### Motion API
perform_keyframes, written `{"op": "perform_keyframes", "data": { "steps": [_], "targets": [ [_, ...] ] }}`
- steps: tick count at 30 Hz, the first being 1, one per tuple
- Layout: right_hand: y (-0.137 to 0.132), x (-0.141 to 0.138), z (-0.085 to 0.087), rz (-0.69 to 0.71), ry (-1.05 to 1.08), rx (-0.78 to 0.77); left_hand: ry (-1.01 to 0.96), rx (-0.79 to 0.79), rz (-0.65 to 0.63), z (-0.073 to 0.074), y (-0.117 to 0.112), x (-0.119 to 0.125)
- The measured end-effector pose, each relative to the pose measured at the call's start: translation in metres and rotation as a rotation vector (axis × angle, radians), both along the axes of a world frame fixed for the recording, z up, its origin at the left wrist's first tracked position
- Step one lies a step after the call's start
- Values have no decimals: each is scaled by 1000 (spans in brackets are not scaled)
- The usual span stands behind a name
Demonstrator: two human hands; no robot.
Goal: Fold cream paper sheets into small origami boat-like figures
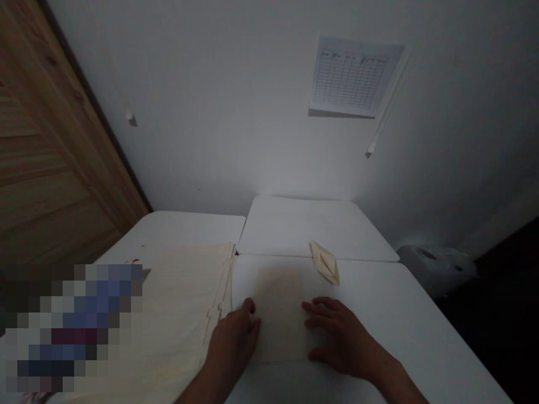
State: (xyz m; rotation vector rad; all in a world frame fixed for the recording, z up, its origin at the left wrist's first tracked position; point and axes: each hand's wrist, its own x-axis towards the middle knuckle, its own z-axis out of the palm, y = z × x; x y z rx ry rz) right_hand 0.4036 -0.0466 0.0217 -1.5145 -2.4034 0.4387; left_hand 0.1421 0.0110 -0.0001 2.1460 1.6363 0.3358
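A single cream sheet of paper (280, 306) lies flat on the white table (404, 314) in front of me. My left hand (233, 339) rests on the sheet's left edge, its fingers curled loosely and its thumb up. My right hand (343, 336) lies flat on the sheet's right edge with fingers stretched out. To the left sits a stack of cream sheets (185, 303), close to my left hand. A small folded cream paper piece (325, 261) lies farther back, beyond my right hand.
Several white tables (303, 224) are pushed together against a white wall. A printed chart (349, 78) hangs on the wall. A wooden door (46, 157) stands at the left. A white object (438, 266) sits beyond the right table edge. A blurred patch covers the lower left.
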Motion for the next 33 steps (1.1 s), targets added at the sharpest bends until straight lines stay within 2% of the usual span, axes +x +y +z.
{"op": "perform_keyframes", "data": {
  "steps": [2, 7, 10, 13, 18, 22, 26, 30, 33],
  "targets": [
    [0, 0, 0, 5, 4, -8, 84, 113, -122, -2, -5, 2],
    [-2, 0, -3, -2, 14, 9, 7, 394, -633, -7, -27, 11],
    [-4, 2, -5, 0, 35, 43, 28, 460, -748, -11, -41, 15],
    [-5, 3, -10, 3, 59, 75, 74, 494, -793, -21, -45, 17],
    [-2, -1, -27, -77, 72, 162, 139, 600, -880, -53, -39, 22],
    [2, -5, -35, -149, 105, 204, 165, 719, -830, -72, -40, 27],
    [7, -12, -36, -242, 140, 216, 164, 778, -792, -80, -44, 30],
    [18, -20, -36, -476, 129, 204, 174, 736, -753, -82, -44, 30],
    [28, -27, -32, -623, 83, 162, 144, 759, -777, -82, -43, 28]
  ]
}}
